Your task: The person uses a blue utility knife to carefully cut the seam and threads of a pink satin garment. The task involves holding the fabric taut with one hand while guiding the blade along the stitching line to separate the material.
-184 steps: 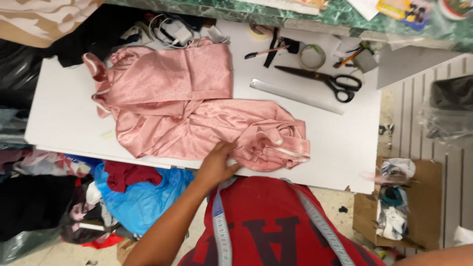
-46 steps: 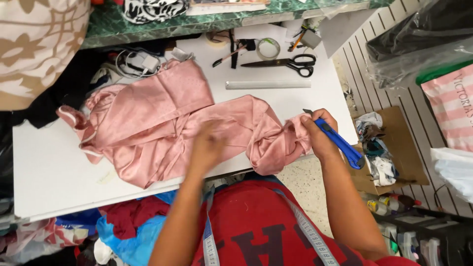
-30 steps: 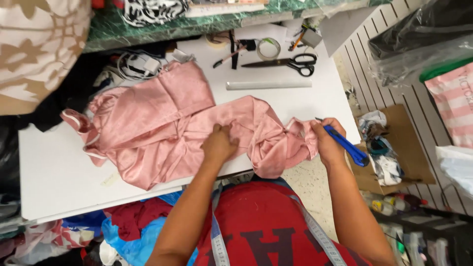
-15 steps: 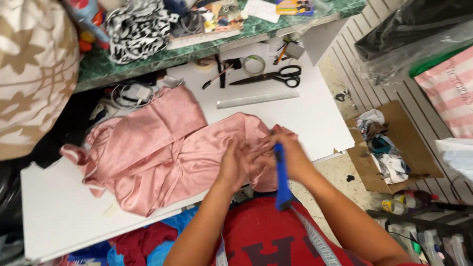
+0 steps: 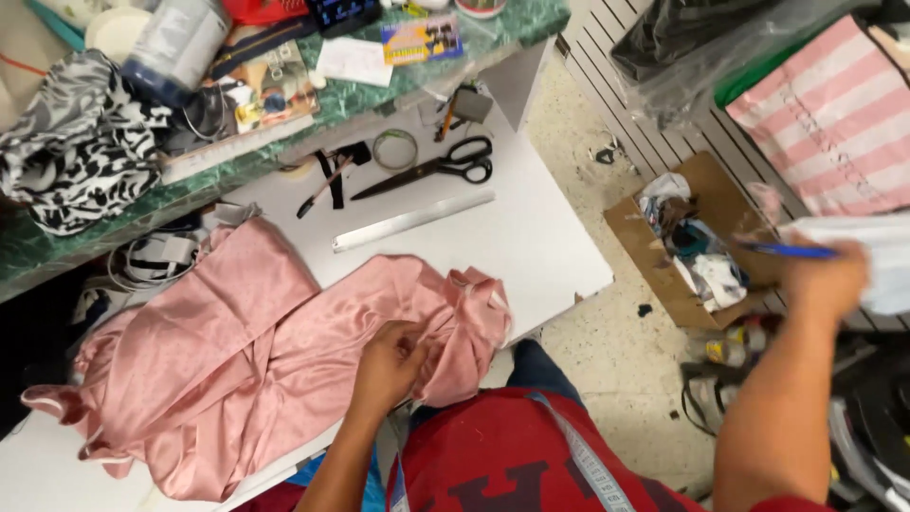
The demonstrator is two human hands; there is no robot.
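- Both hands work well apart now: the left hand (image 5: 389,365) presses down on the pink satin garment (image 5: 256,351) with its fingers curled into the fabric, while the right hand (image 5: 823,280) is swung far out to the right, off the table, closed on a blue pen (image 5: 787,250).
- Half a second ago the 2 hands were together at the garment's right end, with the pen held over the cloth; since then the right arm has carried the pen away over the floor, towards a white sheet at the right edge, which is too blurred to identify.
- That shift leaves the left hand alone pinning the garment, so marking on the cloth appears paused for now.
- The garment lies crumpled across the near left part of the white table (image 5: 540,246), its right end bunched by the left hand at the near edge.
- Beyond it, untouched, lie a metal ruler (image 5: 412,220) and black scissors (image 5: 431,168), with a ring of tape (image 5: 393,149) just left of the scissors.
- A cardboard box (image 5: 692,248) of scraps sits on the floor, below the right hand.
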